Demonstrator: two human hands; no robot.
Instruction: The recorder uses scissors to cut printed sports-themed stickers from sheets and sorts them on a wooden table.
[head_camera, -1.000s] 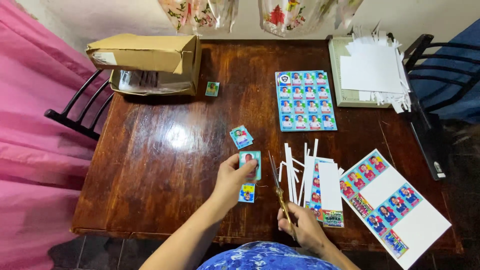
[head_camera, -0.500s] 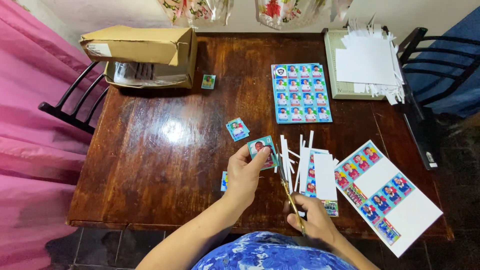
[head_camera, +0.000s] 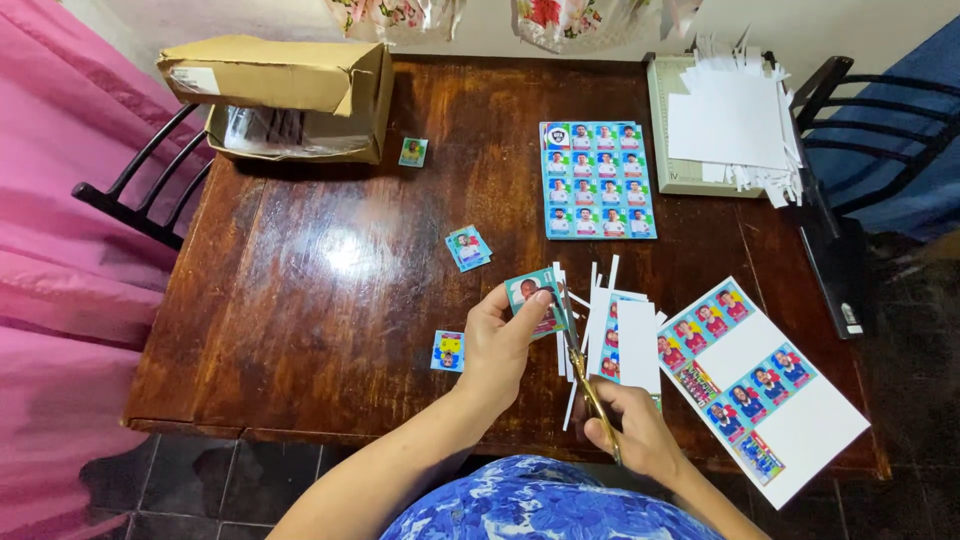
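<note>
1. Since a second ago the picture card (head_camera: 530, 293) has been lifted off the wooden table (head_camera: 300, 300) and brought up against the scissors (head_camera: 585, 375); a small card (head_camera: 449, 351) that was half covered by the left hand (head_camera: 500, 345) is now fully exposed just left of that hand.
2. The card is pinched between the left thumb and fingertips, held tilted above the table, right at the scissor blades.
3. The scissors are gripped by the right hand (head_camera: 635, 430), fingers closed around the handles; whether the blades are parted can't be made out, they're too thin in this view.
4. For a clean trim, the card is probably best pinched close to the cut line so it doesn't flop, with fingertips kept off the blade path.
5. The card is better turned into the blades than the scissors twisted, judging by how low the right wrist sits.
6. The heap of white offcut strips (head_camera: 615, 335) lies just right of the scissors, so trimmings can be dropped there.
7. The finished stack of cards (head_camera: 468, 247) sits just beyond the left hand.
</note>
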